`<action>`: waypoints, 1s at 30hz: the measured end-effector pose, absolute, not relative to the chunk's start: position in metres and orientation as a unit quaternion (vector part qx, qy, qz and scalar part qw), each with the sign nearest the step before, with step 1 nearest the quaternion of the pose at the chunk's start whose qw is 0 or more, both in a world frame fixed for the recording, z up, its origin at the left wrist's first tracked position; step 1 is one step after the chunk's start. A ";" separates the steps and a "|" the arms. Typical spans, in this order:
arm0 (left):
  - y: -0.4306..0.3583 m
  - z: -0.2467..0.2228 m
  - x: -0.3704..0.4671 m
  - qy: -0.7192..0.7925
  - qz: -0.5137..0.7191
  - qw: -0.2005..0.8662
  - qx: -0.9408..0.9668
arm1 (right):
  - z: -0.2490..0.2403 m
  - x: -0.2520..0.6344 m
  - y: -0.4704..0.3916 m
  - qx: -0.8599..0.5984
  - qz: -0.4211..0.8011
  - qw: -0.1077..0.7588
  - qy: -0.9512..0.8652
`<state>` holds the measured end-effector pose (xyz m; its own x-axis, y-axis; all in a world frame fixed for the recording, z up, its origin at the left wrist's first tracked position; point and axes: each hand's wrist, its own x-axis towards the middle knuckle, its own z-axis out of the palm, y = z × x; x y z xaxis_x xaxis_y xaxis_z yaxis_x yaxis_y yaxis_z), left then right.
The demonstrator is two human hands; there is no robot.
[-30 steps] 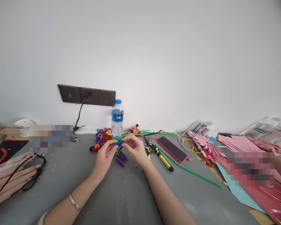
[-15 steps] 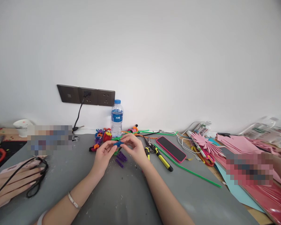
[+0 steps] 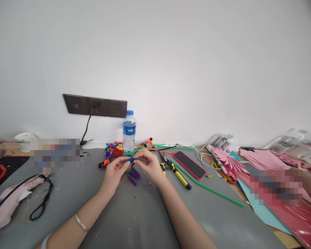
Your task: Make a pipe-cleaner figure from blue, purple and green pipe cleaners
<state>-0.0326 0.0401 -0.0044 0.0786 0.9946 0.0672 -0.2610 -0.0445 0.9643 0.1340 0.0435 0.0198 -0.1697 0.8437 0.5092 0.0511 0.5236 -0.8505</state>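
Observation:
Between both hands is a small blue pipe cleaner (image 3: 130, 160), bunched up, its exact shape partly covered by fingers. My left hand (image 3: 117, 172) pinches its left end, and my right hand (image 3: 148, 164) pinches the right end. Just under them lie purple pipe cleaner pieces (image 3: 135, 173) on the grey table mat (image 3: 134, 218). Behind my left hand sit a purple-and-orange figure (image 3: 109, 151) and a red-and-yellow figure (image 3: 119, 150). Yellow-and-black pliers (image 3: 180, 177) rest open to the right of my right hand.
A water bottle (image 3: 129, 131) stands against the wall. Right of the pliers are a phone (image 3: 189, 164) and a long green pipe cleaner (image 3: 209, 189). A pink glue gun (image 3: 11, 204) with a black cord lies at left. Pink paper (image 3: 264, 160) and another person's arm (image 3: 307, 185) are at right.
At left, another person's hand has gone from the glue gun, which now shows in full. My hands stay almost in place, still pinching the blue pipe cleaner.

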 end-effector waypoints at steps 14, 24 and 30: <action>0.039 0.000 -0.033 0.377 0.556 0.570 0.472 | 0.019 0.138 0.044 -0.339 0.367 0.537 -0.679; 0.040 0.002 -0.034 0.386 0.567 0.573 0.447 | 0.019 0.137 0.044 -0.348 0.383 0.534 -0.669; 0.040 0.004 -0.034 0.388 0.565 0.569 0.454 | 0.021 0.136 0.043 -0.349 0.383 0.536 -0.666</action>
